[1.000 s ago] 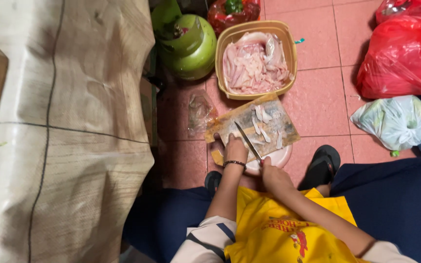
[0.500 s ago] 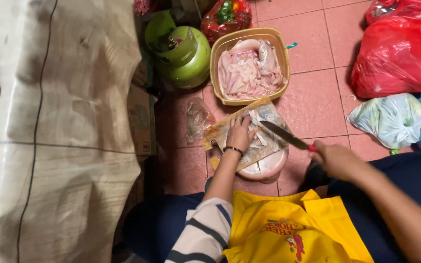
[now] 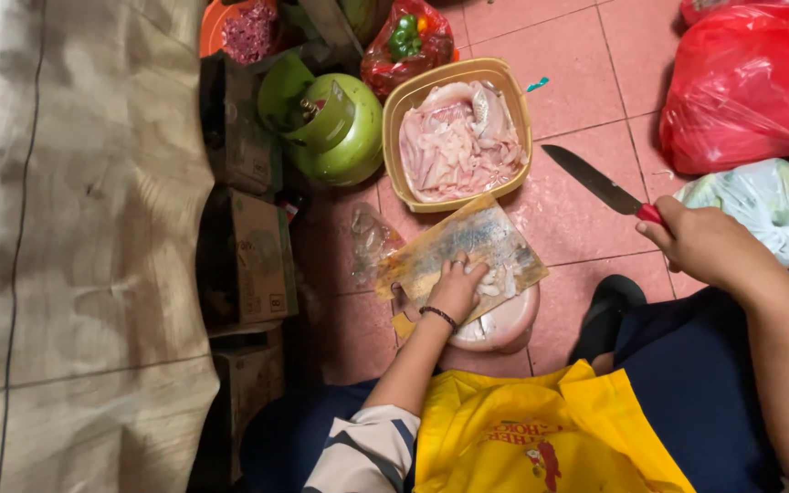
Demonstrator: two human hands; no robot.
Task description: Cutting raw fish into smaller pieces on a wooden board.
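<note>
While the cloth-covered table (image 3: pixel 75 228) fills the left side, cardboard boxes (image 3: pixel 253 246) sit stacked along its edge on the pink tiled floor (image 3: pixel 586 100). Next over there's a green gas cylinder (image 3: pixel 335 128), then a tan basket (image 3: pixel 404 119) full of pale raw meat strips (image 3: pixel 458 141). Just below it a wooden cutting board (image 3: pixel 463 242) rests on a pink bowl (image 3: pixel 504 329). Left hand (image 3: pixel 457 288) is pressed flat, fingers curled over meat pieces (image 3: pixel 501 283) near the board's lower right edge. Right hand (image 3: pixel 705 242) is closed around a red-handled knife (image 3: pixel 595 181), blade held off the board's right side, pointing up-left. Red plastic bag (image 3: pixel 751 91) sits far right.
</note>
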